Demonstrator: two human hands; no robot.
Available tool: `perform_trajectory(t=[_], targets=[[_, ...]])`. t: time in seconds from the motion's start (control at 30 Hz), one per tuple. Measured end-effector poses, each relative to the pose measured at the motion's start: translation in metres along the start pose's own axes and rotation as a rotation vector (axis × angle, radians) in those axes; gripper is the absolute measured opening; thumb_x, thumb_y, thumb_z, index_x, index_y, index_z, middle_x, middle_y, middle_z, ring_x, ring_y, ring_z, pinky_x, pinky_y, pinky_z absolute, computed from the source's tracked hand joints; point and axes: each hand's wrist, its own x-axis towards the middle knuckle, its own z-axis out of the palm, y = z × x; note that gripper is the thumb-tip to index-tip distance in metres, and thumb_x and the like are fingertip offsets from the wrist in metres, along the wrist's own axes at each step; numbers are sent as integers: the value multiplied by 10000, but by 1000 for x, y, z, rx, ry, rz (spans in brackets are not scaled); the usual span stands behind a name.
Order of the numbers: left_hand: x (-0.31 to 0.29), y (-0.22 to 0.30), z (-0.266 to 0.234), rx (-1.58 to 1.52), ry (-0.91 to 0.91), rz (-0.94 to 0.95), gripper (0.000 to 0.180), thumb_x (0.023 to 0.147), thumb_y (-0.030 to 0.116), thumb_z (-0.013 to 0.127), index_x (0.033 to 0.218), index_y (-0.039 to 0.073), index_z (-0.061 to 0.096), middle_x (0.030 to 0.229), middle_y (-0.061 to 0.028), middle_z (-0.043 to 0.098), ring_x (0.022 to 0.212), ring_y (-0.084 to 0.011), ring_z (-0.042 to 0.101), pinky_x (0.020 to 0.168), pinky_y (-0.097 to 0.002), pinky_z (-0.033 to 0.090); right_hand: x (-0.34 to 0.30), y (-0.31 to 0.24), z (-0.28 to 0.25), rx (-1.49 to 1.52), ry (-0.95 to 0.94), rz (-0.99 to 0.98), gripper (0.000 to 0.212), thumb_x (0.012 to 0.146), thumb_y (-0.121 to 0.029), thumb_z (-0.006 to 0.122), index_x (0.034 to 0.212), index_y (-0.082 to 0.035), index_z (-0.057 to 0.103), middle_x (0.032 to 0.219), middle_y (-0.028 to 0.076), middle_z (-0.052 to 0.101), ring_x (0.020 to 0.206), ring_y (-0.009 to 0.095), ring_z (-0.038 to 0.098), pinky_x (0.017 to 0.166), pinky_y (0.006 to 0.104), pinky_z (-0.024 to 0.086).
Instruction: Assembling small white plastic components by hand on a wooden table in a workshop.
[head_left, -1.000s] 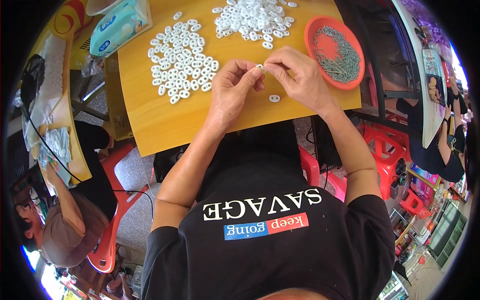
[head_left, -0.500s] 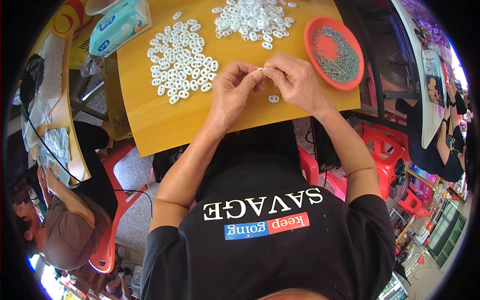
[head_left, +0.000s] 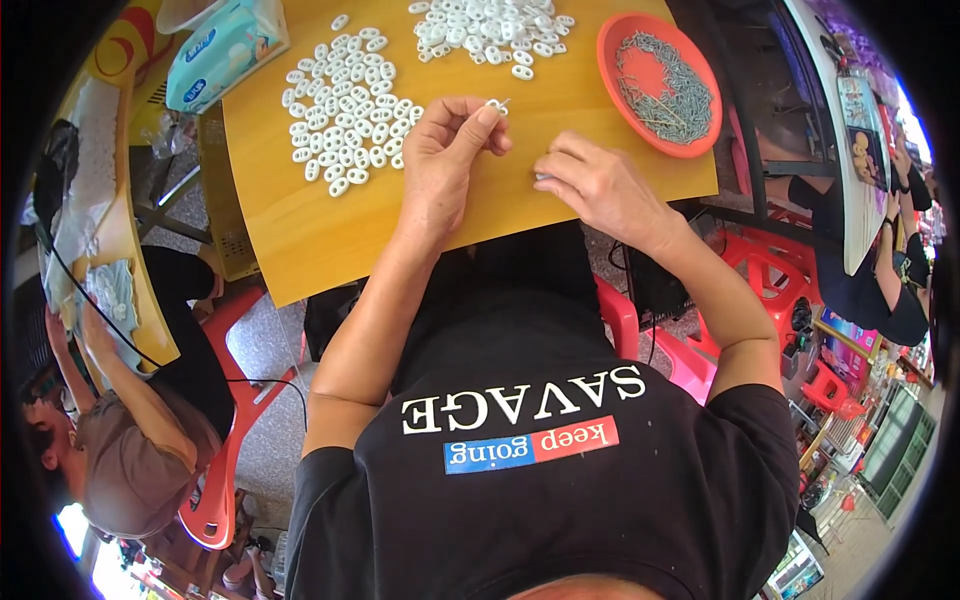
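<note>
White pieces (head_left: 375,131) and a red bowl (head_left: 606,62) on a honey-yellow table (head_left: 300,235)
The pieces are plain white, each dotted with two darker spots; the bowl is a plain orange-red, the screws (head_left: 690,108) in it dull grey. The tissue pack (head_left: 230,58) is pale turquoise with white areas and dark-blue patches. The wearer's shirt (head_left: 560,520) is black, with white lettering and a blue-and-red block. A co-worker's top (head_left: 140,450) is brown, the chair (head_left: 212,505) beside it bright red, the floor (head_left: 268,440) speckled grey.
</note>
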Motion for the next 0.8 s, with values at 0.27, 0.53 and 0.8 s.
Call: perform_trajectory(t=[0.27, 0.53, 0.8], targets=[[-1, 2, 0, -7, -10, -13, 158, 936, 120, 632, 991, -22, 590, 858, -85, 646, 739, -141, 610, 695, -268, 497, 24, 3, -2, 844, 145, 413, 246, 948, -80, 593, 1150, 59, 621, 1032, 111, 674, 841, 127, 675, 735, 267, 572], [-3, 4, 1, 50, -19, -31, 166, 930, 130, 640, 1012, -5, 590, 884, -84, 650, 773, -142, 591, 725, -272, 471, 40, 2, 2, 1100, 331, 391, 257, 936, -111, 627, 1150, 32, 619, 982, 75, 674, 814, 136, 660, 760, 280, 557], [-2, 5, 2, 41, -24, -25, 152, 926, 122, 641, 985, -8, 589, 851, -74, 640, 735, -134, 591, 690, -262, 475, 43, 2, 5, 949, 350, 357, 235, 939, -123, 631, 1117, 31, 634, 956, 70, 680, 795, 99, 658, 733, 233, 553]])
